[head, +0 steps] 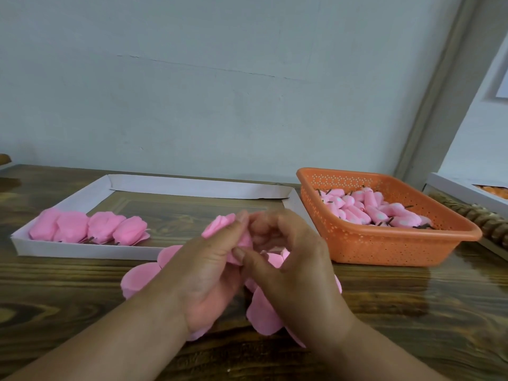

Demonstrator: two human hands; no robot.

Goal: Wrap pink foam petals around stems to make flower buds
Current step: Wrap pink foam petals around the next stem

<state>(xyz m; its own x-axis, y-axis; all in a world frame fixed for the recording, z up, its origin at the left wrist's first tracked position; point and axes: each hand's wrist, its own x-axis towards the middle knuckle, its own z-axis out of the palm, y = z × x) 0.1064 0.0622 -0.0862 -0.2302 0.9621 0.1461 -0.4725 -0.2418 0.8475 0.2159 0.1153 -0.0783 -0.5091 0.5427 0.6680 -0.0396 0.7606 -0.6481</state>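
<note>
The wooden surface (82, 292) carries everything here. At far left on it lies a shallow white tray (68, 253) with four finished pink buds (90, 226) in a row along its near wall. At far right stands an orange perforated basket (384, 248) full of small pink foam-tipped stems (371, 210).

In the near middle, loose pink foam petals (140, 279) lie spread on the surface under the hands. The left hand (203, 273) grips a petal-wrapped bud (220, 225), fingers curled round it. The right hand (297, 259) has its fingers bent in towards the same bud and seems to pinch a petal edge, though the contact itself is hidden.

The foam looks very light, thin and soft, so it should bend easily but crease or tear under a hard pinch. The sensible hold is low, at the petal bases round the stem, with light pressure.

No brand, label or writing can be read anywhere.
</note>
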